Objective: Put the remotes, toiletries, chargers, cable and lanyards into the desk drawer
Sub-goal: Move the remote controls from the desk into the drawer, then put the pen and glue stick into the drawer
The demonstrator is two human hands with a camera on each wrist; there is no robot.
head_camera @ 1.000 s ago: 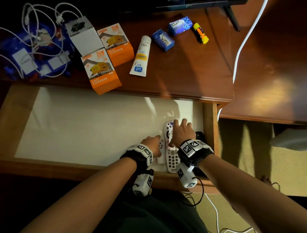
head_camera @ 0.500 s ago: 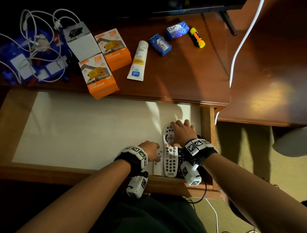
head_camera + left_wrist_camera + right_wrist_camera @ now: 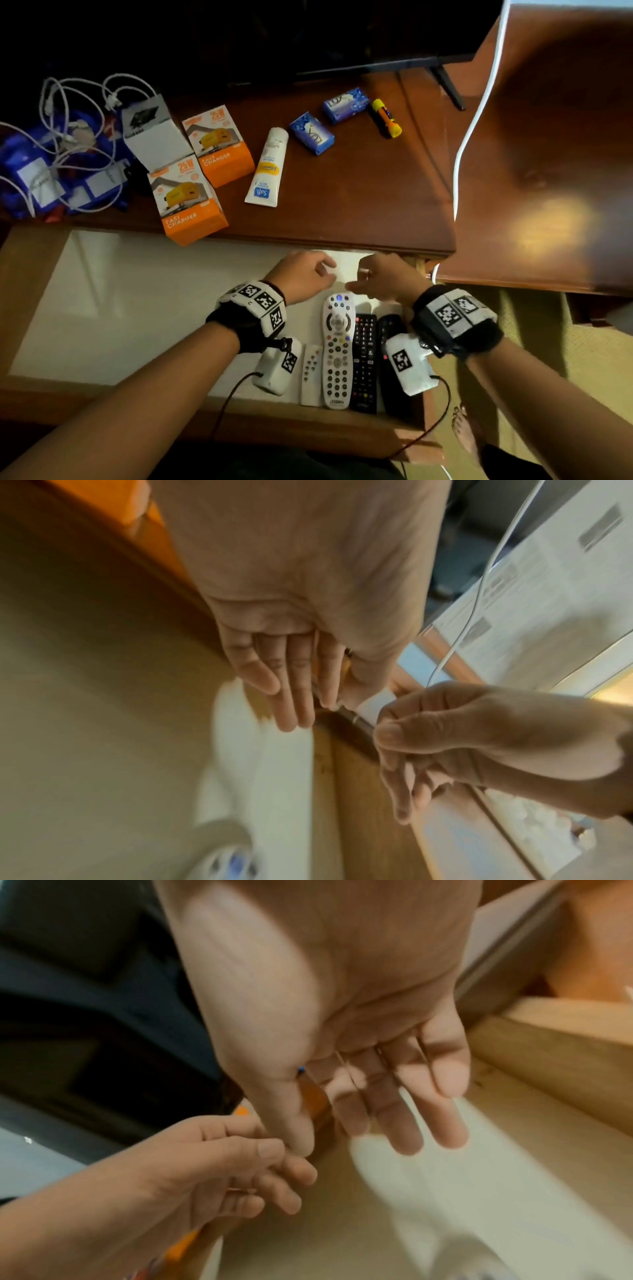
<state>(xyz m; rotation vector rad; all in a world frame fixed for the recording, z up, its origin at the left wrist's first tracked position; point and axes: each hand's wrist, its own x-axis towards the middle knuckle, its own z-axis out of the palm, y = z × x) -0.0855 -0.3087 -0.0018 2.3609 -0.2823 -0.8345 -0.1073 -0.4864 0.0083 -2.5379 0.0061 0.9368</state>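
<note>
Several remotes lie side by side in the right end of the open drawer (image 3: 41,274): a small white one (image 3: 311,375), a large white one (image 3: 338,349) and two black ones (image 3: 365,359). Both hands hover above the drawer, beyond the remotes' far ends. My left hand (image 3: 308,274) and right hand (image 3: 380,277) are empty, fingers relaxed, as both wrist views show. On the desk lie two orange charger boxes (image 3: 186,200), a white box (image 3: 156,132), a tube (image 3: 267,169), two blue soap packs (image 3: 311,133), a yellow stick (image 3: 387,118), a white cable (image 3: 68,113) and blue lanyards (image 3: 20,161).
A TV stand leg (image 3: 445,85) rises at the desk's back. A white cord (image 3: 469,137) runs down the gap beside a second wooden surface (image 3: 548,154) on the right. A bare foot (image 3: 462,428) stands on the carpet below the drawer.
Both hands have lifted off the remotes and moved away from me toward the desk edge. The remotes stay lined up in the drawer.
</note>
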